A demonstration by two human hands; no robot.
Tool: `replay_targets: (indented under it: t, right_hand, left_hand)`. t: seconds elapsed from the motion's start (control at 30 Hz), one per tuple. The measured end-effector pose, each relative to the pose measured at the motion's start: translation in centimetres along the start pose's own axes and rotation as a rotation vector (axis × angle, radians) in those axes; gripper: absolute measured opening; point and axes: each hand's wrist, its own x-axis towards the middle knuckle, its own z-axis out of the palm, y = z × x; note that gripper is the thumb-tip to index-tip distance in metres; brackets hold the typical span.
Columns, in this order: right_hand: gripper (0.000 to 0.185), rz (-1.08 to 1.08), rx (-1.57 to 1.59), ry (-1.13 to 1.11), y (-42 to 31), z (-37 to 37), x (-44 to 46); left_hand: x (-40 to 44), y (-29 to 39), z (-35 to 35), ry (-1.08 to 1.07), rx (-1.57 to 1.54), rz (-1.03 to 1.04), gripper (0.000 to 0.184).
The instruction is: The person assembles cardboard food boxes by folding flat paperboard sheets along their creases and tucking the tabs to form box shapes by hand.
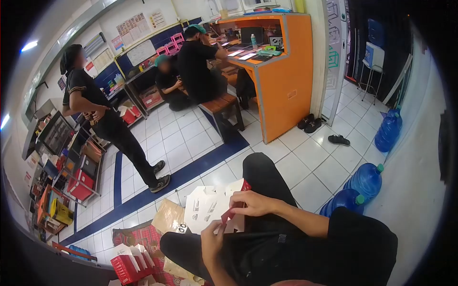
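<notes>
A white and red cardboard box [206, 202], partly folded, lies at my lap with its printed white side up. My right hand [250, 204] pinches a red flap [228, 215] of it from the right. Lower and to the left, my left hand [212, 238] has its fingertips closed on the same red flap. Several folded red and white boxes [130, 263] stand together on a red patterned mat [138, 234] at the lower left. Beside my left knee lies a brown cardboard piece [168, 216].
A person [114, 114] stands at the left; two others sit near the orange desk [286, 81], one on a wooden bench [222, 106]. Blue water bottles [365, 178] stand at the right. Black shoes [310, 123] lie by the doorway. Shelves [81, 162] line the left side.
</notes>
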Motion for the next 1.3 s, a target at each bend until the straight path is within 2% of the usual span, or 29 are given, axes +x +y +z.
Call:
replay_targets:
  t: [0.07,0.2,0.27,0.4,0.43,0.5,0.57,0.6,0.7,0.73,0.77,0.83,0.9,0.97,1.1,1.3]
  right_hand:
    - [0.024,0.002,-0.055,-0.12,-1.5,-0.7,-0.3]
    - [0.023,0.027,-0.004,0.003,-0.1,0.3,-0.8]
    - [0.025,0.075,0.231,0.06,0.7,0.8,-1.1]
    - [0.025,0.035,0.219,-0.01,1.2,0.0,-1.4]
    - [0.023,0.02,0.174,-0.055,0.9,-0.5,-1.4]
    - [0.022,0.011,0.131,-0.098,0.0,-1.2,-1.7]
    - [0.023,0.006,-0.143,-0.198,-0.8,-1.6,-1.8]
    - [0.023,0.007,-0.14,-0.196,-0.8,-1.5,-2.0]
    - [0.023,0.017,-0.261,-0.134,-0.5,-1.1,-2.6]
    - [0.023,0.047,-0.257,-0.029,0.0,-0.9,-2.8]
    - [0.022,0.078,-0.253,0.076,0.3,-0.9,-3.0]
    - [0.021,0.107,-0.293,0.147,-0.3,-0.9,-3.3]
    - [0.02,0.137,-0.331,0.217,-1.0,-0.7,-3.5]
    - [0.018,0.131,-0.349,0.292,-1.5,-0.1,-3.5]
    - [0.021,0.079,-0.368,0.305,-1.7,1.2,-3.7]
    - [0.02,0.106,-0.168,0.148,0.1,0.7,-3.3]
  left_hand:
    - [-0.1,0.9,-0.6,-0.032,-0.004,0.005,0.022]
    - [0.7,0.7,-1.4,-0.034,-0.113,-0.025,0.023]
    - [1.4,0.1,-1.7,-0.052,-0.096,-0.016,0.022]
    - [2.8,0.1,-1.8,-0.046,-0.091,-0.025,0.021]
    - [3.2,0.5,-1.7,-0.049,-0.088,-0.024,0.021]
    - [3.9,1.5,-1.5,-0.128,-0.014,0.142,0.021]
    - [4.5,2.9,-0.7,-0.179,0.011,0.147,0.02]
    - [4.7,3.4,-0.4,-0.226,0.037,0.154,0.02]
    - [5.4,3.8,0.2,-0.227,0.109,0.183,0.023]
    - [5.5,3.3,0.3,-0.225,0.11,0.183,0.023]
    - [5.5,2.5,0.4,-0.229,0.065,0.142,0.025]
    - [5.3,2.4,0.3,-0.232,0.022,0.095,0.028]
    - [5.1,2.6,0.2,-0.279,-0.069,-0.058,0.031]
    - [5.2,1.7,0.6,-0.285,-0.097,-0.068,0.031]
    - [5.1,1.7,1.1,-0.316,-0.106,-0.052,0.032]
    - [4.5,0.8,1.0,-0.359,-0.21,-0.068,0.032]
